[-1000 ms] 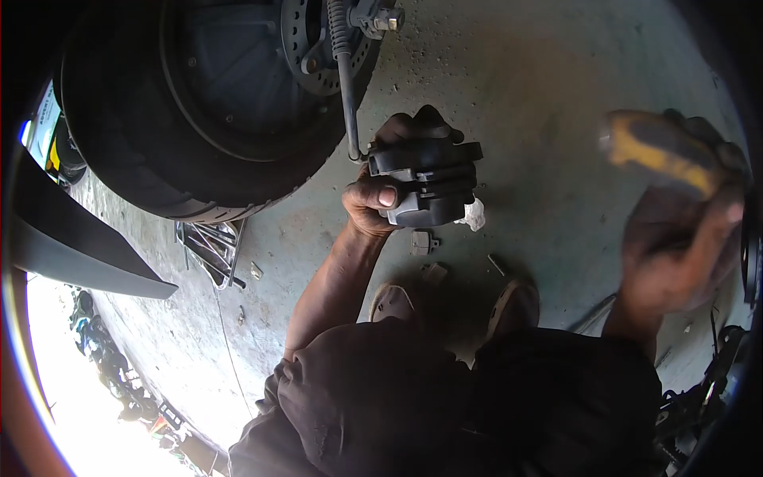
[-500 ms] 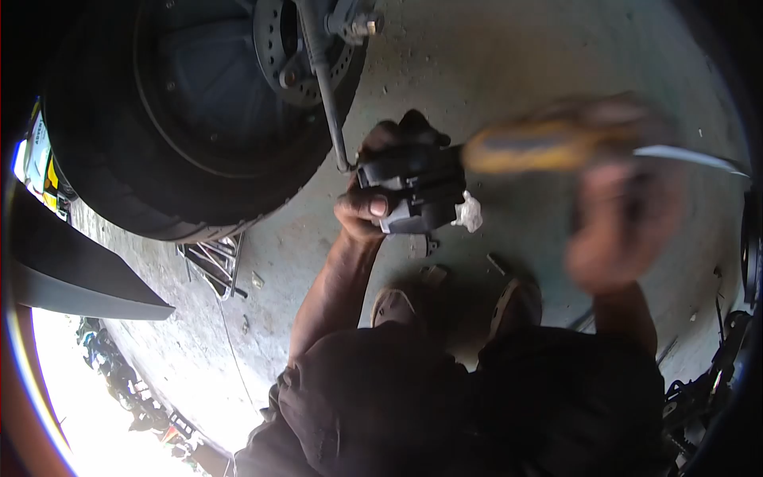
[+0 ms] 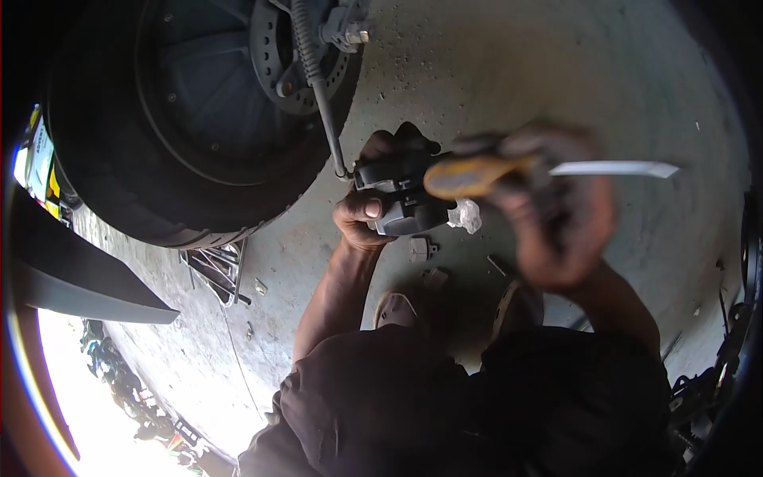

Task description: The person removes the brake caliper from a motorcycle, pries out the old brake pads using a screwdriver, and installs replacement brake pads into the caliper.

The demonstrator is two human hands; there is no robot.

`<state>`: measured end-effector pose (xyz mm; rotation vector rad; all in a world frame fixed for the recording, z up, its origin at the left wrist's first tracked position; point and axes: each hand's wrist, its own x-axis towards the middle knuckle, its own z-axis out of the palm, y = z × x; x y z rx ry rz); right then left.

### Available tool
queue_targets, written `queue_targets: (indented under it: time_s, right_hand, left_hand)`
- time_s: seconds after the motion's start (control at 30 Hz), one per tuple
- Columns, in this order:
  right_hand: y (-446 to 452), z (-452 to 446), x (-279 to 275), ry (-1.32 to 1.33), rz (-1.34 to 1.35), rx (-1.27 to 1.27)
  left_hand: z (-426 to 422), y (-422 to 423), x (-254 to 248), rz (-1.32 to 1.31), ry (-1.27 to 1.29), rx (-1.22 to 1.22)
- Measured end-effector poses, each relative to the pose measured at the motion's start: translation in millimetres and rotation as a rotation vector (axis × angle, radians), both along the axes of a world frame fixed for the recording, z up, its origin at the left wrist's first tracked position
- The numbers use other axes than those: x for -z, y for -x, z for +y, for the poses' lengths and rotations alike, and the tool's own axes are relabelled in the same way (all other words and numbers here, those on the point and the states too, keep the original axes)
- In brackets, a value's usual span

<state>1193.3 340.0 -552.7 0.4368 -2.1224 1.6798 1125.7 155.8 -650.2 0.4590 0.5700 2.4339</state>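
My left hand is wrapped round a black brake caliper, its thumb on the near side. A hose with a metal end runs down to the caliper. My right hand, smeared by motion, grips a screwdriver by its yellow and black handle. The handle's butt end is at the caliper's right side; whether they touch cannot be told. The pale blade points right, away from the caliper.
A large tyre with a brake disc fills the upper left. On the floor lie a brake pad, a crumpled whitish piece and a metal rack. Dark parts stand at the lower right.
My right hand has swung left with the screwdriver, bringing its handle from the far right to the caliper. My left hand still holds the caliper, a little lower and further left in view.
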Motion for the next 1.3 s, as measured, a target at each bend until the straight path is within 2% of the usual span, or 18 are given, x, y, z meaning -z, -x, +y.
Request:
queue_targets:
  time_s: [0.03,0.13,0.17,0.27,0.4,0.43,0.5,0.6,0.67,0.8,0.87,0.9,1.03,1.07,1.17,1.2,1.27,1.3]
  right_hand:
    - [1,2,-5,0.081,-0.037,-0.035]
    - [1,5,-12,0.659,-0.03,-0.001]
    - [-2,-3,4,0.361,-0.008,-0.048]
    - [-7,3,1,0.019,-0.072,-0.06]
    - [-10,32,-13,0.306,-0.102,0.108]
    - [-11,36,-15,0.353,-0.103,0.103]
    - [-12,44,-14,0.359,-0.059,0.024]
    - [-14,50,-13,0.34,-0.101,-0.008]
    - [-12,52,-11,0.32,-0.141,0.003]
    - [5,38,-8,0.438,0.031,-0.039]
    - [7,9,15,0.317,0.075,0.023]
    - [3,-3,27,0.253,0.076,0.042]
    - [10,14,0,-0.021,0.083,0.054]
    - [11,9,-7,0.319,0.057,0.145]
    - [5,6,13,0.085,0.16,0.132]
    - [-1,2,14,-0.034,0.063,0.097]
    - [2,16,-11,-0.096,0.069,0.037]
    - [-4,14,-25,0.392,-0.039,0.116]
  left_hand:
    - [1,-2,-5,-0.026,-0.004,0.006]
    - [-6,-6,-8,-0.019,-0.007,-0.016]
    - [-4,-4,-9,0.01,-0.01,-0.012]
    - [2,-7,-15,0.013,-0.032,-0.048]
    - [-14,-5,-15,-0.042,0.036,-0.008]
    - [-14,1,-20,0.053,0.049,0.021]
    - [-12,6,-29,0.165,0.07,0.05]
    - [-2,6,-27,0.051,-0.044,0.042]
    - [-1,10,-19,0.145,-0.023,0.003]
    - [-5,7,-3,0.137,0.081,-0.033]
    - [-11,6,11,0.092,0.191,-0.023]
    - [-2,6,3,0.094,0.114,-0.057]
    - [3,6,-5,0.074,0.082,-0.104]
    - [0,4,-8,0.034,0.123,-0.084]
    - [1,0,-9,0.053,0.118,-0.099]
    - [4,0,-9,0.048,0.136,-0.111]
    - [5,-1,-12,0.015,0.135,-0.076]
    - [2,-4,-16,-0.032,0.146,-0.042]
